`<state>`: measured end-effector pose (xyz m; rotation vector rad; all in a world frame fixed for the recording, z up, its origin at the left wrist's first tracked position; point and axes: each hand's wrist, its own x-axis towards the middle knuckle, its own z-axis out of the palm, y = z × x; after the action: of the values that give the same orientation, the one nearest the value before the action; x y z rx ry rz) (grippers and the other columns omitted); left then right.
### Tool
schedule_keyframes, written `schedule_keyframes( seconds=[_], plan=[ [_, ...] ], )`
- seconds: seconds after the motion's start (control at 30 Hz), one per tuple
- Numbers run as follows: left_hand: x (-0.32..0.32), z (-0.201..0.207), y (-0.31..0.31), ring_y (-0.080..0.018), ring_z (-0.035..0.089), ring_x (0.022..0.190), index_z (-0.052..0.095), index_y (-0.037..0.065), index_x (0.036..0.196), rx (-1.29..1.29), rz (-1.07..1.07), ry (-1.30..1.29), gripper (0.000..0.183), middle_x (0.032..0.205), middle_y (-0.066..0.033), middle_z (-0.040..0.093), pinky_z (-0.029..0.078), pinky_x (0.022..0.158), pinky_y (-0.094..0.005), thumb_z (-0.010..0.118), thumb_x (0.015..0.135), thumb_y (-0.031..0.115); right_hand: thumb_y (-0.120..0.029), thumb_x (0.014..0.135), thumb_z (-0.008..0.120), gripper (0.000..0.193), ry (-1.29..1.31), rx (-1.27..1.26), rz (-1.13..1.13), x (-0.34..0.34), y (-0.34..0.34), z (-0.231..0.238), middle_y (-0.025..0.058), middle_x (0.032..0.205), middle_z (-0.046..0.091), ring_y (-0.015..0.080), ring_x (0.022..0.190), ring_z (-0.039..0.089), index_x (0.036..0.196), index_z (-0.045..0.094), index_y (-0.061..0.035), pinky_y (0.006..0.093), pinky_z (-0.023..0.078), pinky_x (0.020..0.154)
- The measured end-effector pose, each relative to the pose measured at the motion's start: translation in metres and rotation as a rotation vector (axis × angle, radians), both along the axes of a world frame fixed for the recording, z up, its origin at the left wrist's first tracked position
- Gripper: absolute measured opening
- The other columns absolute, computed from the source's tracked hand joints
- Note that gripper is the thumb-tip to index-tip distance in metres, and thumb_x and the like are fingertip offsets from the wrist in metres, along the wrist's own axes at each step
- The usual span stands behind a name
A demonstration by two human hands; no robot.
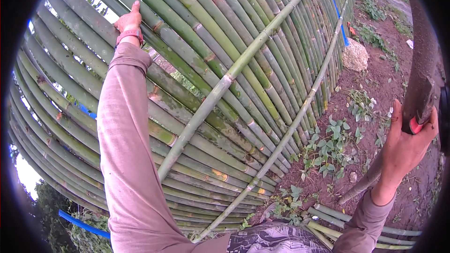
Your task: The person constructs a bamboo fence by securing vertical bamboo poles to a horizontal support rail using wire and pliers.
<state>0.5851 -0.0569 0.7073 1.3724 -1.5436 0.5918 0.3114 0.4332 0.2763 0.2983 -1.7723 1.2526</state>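
My left arm reaches across to the upper left, and my left hand (129, 19) is closed around a green bamboo pole (157, 24) in the bamboo fence. Its thumb points up along the pole, while its fingers are mostly hidden. The fence's upright poles stand side by side, crossed by a thicker bamboo rail (225, 82) and a thinner lower rail (300, 117). On the right, my right hand (408, 147) grips a dark brown wooden pole (418, 47), which slants down behind it. A small red piece (415, 125) shows at the palm; its kind is unclear.
Several cut bamboo poles (389, 229) lie on the ground at the lower right. Leafy plants (332, 147) grow along the fence's foot. A pale rock (355, 57) sits near a blue strip (344, 35). Another blue tube (84, 225) is at the lower left.
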Motion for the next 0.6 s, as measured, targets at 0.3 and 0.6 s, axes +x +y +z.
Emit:
schedule_keyframes(
  seconds=[0.3, 0.6],
  plan=[
    [-0.027, -0.05, 0.052, -0.0426, 0.061, 0.113, 0.026, -0.015, 0.128, -0.108, -0.116, 0.35, 0.091, 0.119, -0.0356, 0.058, 0.049, 0.097, -0.0433, 0.076, 0.081, 0.046, -0.026, 0.083, 0.08, 0.064, 0.051, 0.036, -0.022, -0.001, 0.002, -0.009, 0.0201, 0.122, 0.058, 0.0368, 0.109, 0.06, 0.131, 0.048, 0.0009, 0.0412, 0.048, 0.091],
    [-0.039, -0.095, 0.091, -0.0447, 0.04, 0.132, 0.021, -0.021, 0.136, -0.055, -0.249, 0.103, 0.084, 0.134, -0.0361, 0.046, 0.037, 0.11, -0.0426, 0.07, 0.083, 0.024, -0.027, 0.083, 0.08, 0.064, 0.096, 0.088, -0.059, -0.003, 0.005, -0.01, 0.0203, 0.122, 0.058, 0.0372, 0.11, 0.059, 0.131, 0.048, 0.0015, 0.042, 0.048, 0.091]
  ],
)
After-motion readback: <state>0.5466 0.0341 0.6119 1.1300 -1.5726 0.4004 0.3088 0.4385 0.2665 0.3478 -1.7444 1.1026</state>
